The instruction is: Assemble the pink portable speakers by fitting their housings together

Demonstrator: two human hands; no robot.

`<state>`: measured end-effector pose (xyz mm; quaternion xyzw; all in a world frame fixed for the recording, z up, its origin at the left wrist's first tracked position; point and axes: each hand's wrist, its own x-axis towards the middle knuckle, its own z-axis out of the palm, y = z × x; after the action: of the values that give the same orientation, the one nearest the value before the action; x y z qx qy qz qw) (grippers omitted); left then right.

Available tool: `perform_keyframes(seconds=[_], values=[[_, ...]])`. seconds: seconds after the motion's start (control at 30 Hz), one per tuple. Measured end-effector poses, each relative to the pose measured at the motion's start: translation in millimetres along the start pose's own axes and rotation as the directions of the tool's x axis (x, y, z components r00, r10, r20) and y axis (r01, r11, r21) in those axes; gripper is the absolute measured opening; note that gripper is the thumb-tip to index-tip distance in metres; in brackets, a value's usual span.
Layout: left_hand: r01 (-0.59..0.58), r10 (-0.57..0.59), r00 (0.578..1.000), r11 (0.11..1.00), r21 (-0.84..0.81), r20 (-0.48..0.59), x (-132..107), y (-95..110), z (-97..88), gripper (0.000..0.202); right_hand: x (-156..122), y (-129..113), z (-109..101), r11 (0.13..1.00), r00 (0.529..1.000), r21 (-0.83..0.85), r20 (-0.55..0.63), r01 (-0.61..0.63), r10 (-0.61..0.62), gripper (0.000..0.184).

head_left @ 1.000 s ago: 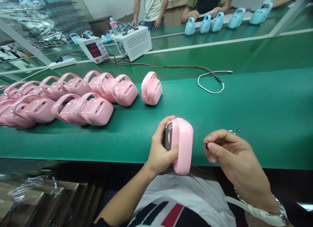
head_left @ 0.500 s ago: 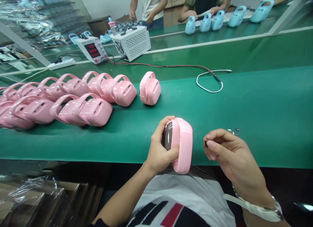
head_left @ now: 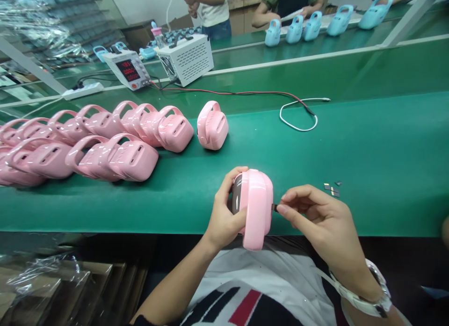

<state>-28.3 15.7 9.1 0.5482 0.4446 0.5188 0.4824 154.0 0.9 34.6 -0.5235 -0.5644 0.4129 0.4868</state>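
Observation:
My left hand [head_left: 224,213] is wrapped round a pink handled device [head_left: 255,206] held at the near edge of the green belt [head_left: 368,148]. A dark glossy face of the device shows beside my thumb. My right hand [head_left: 317,218] pinches a tiny dark card [head_left: 275,207] between thumb and forefinger, its tip touching the device's right side. A few more small dark cards [head_left: 332,188] lie on the belt just right of that hand.
Several pink devices [head_left: 105,143] lie in rows at the left, one [head_left: 211,126] standing apart. A power supply [head_left: 126,69], a white vented box [head_left: 185,59] and a white cable [head_left: 298,113] sit behind. Blue devices [head_left: 308,24] and other people stand at the far belt.
My right hand has moved left with the small card, from a gap beside the pink device to touching its right side. The view has shifted slightly.

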Motion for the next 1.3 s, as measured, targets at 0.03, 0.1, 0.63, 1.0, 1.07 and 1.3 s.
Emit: perform_keyframes(seconds=[0.03, 0.1, 0.63, 1.0, 1.07, 1.3], values=[[-0.010, 0.010, 1.000, 1.000, 0.007, -0.001, 0, 0, -0.2, 0.056, 0, 0, 1, 1.000, 1.000, -0.004, 0.007, 0.005, -0.005, 0.008], [-0.016, 0.016, 1.000, 1.000, 0.012, 0.000, -1, 1, -0.7, 0.056, 1, 0, 2, 1.000, 1.000, -0.009, 0.016, 0.013, -0.013, 0.009], [-0.001, 0.002, 1.000, 0.999, -0.041, 0.027, -5, 4, 2.6, 0.056, -1, -1, 4, 0.994, 0.995, 0.098, 0.086, 0.048, -0.057, 0.012], [0.187, -0.176, 0.982, 0.944, -0.273, 0.064, -1, 13, 11.3, 0.059, 9, 21, 10, 0.832, 0.953, 0.493, 0.273, -0.256, 0.132, 0.039], [0.194, -0.183, 0.981, 0.944, -0.268, 0.066, -1, 14, 10.7, 0.060, 9, 21, 9, 0.828, 0.950, 0.497, 0.282, -0.261, 0.131, 0.037], [0.177, -0.169, 0.984, 0.964, -0.200, 0.057, 1, 17, 8.6, 0.061, 7, 19, 8, 0.818, 0.949, 0.515, 0.296, -0.255, 0.109, 0.035]])
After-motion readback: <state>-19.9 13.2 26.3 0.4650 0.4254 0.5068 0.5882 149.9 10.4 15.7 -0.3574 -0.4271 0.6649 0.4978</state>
